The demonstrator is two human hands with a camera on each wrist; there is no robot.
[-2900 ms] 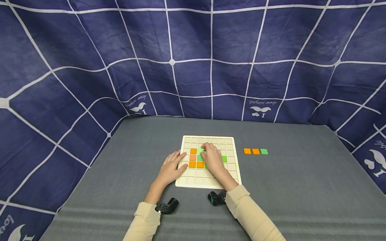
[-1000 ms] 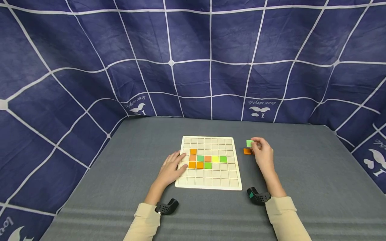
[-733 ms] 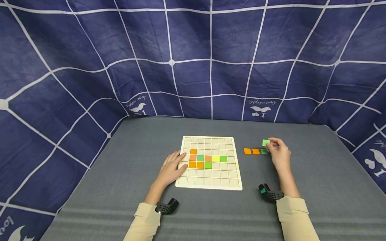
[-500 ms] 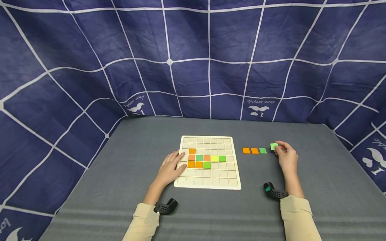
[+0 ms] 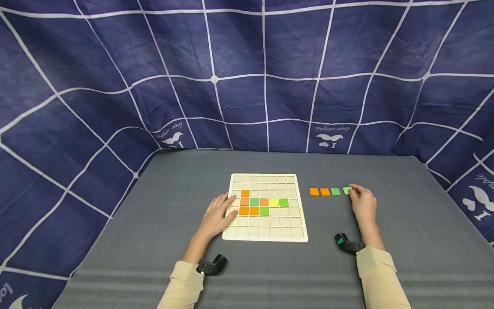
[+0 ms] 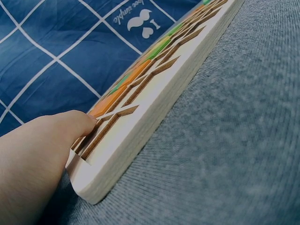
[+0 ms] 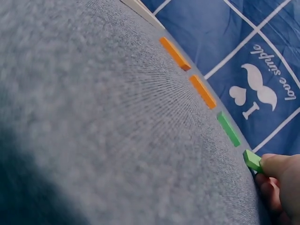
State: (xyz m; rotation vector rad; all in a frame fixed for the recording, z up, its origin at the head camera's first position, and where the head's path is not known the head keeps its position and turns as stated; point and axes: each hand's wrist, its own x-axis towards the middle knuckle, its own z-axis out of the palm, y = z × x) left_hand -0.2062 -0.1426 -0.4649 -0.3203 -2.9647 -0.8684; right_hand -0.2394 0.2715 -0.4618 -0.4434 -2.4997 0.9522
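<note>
My right hand (image 5: 364, 205) pinches a light green square tile (image 5: 346, 190) at the right end of a row on the grey cloth. In the right wrist view, thumb and fingers grip one end of that tile (image 7: 251, 160), which is low at the cloth; whether it touches cannot be told. Left of it lie a green tile (image 5: 335, 191) and two orange tiles (image 5: 325, 192). My left hand (image 5: 214, 216) rests on the left edge of a pale wooden grid board (image 5: 266, 234), fingers straight. Several orange, green, yellow and salmon tiles sit in the board's cells.
Grey cloth (image 5: 266, 279) covers the table. A dark blue curtain (image 5: 239, 98) with white lines hangs behind and at both sides. Black wrist devices (image 5: 212, 265) are worn on both wrists.
My right hand left the board, carried the light green tile to the right past the row, then lowered it beside the green tile. My left hand has stayed on the board's edge.
</note>
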